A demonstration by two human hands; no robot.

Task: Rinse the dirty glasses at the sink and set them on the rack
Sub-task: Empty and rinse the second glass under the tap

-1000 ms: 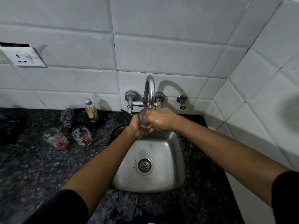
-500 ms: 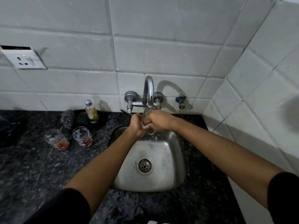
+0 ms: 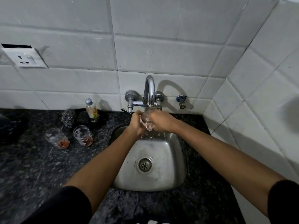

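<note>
A clear glass is held between my left hand and my right hand, right under the spout of the chrome tap. Water runs over the glass and splashes into the steel sink. Both hands grip it, and my fingers hide most of it. On the dark counter to the left stand two dirty glasses: one with red residue at its bottom, the other with smears and a reddish base. No rack is in view.
A steel scrubber and a small bottle sit at the back of the black granite counter. A wall socket is at upper left. White tiled walls close the corner on the right. A small valve sticks out beside the tap.
Water now flows visibly over the glass and splashes below my hands. My hands have turned the glass slightly under the spout; the two glasses on the counter have not moved.
</note>
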